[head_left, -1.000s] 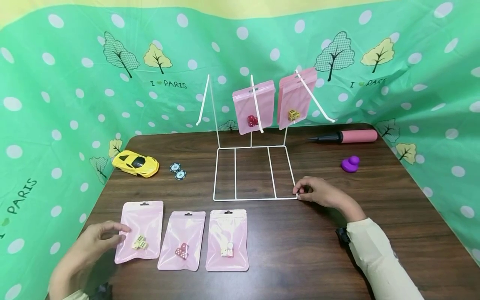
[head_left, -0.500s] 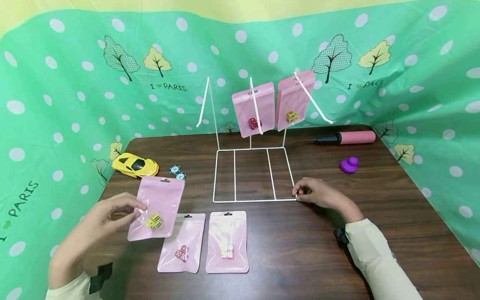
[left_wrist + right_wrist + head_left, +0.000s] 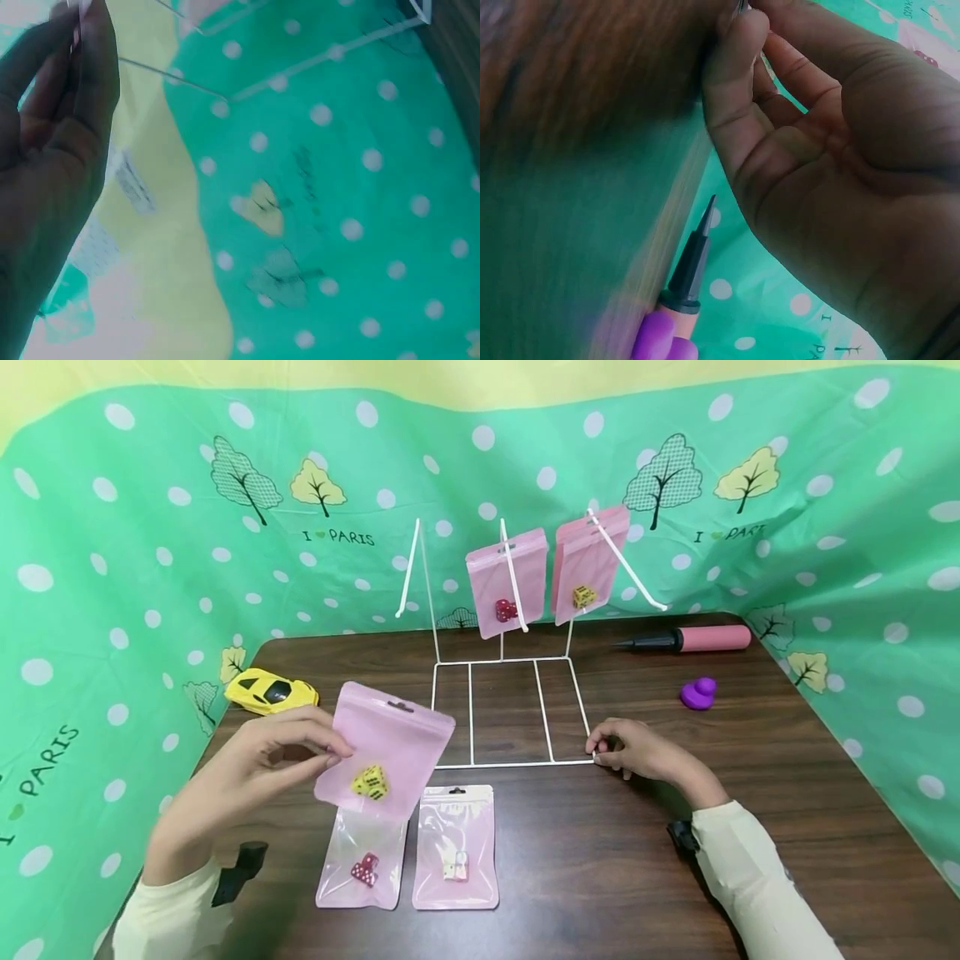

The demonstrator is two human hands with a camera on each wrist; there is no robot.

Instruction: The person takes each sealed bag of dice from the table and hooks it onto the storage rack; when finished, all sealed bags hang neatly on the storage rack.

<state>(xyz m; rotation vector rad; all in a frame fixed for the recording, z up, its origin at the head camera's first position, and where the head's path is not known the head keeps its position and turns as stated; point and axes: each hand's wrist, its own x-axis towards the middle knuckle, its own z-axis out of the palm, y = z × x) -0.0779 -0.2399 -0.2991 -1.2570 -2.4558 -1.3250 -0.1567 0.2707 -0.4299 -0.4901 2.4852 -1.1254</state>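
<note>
My left hand (image 3: 262, 768) pinches the left edge of a pink zip bag (image 3: 405, 743) with yellow dice inside, held tilted above the table. My right hand (image 3: 637, 747) pinches the front right corner of a white wire rack (image 3: 510, 765). From the rack's middle hook hangs a pink bag with red dice (image 3: 525, 568). Its right hook carries pink bags, the front one with yellow dice (image 3: 592, 547); the left hook (image 3: 408, 568) has no bag. A bag with red dice (image 3: 360, 881), partly covered by the held bag, and a bag with white dice (image 3: 457, 818) lie in front.
A yellow toy car (image 3: 270, 692) sits at the back left of the wooden table (image 3: 600, 877). A purple duck (image 3: 699, 693) and a pink hand pump (image 3: 712, 639) lie on the right. Behind hangs a green dotted curtain (image 3: 360, 468).
My left hand has taken hold of the leftmost bag, lifted it off the table and carried it rightward toward the rack. My right hand stays at the rack's corner.
</note>
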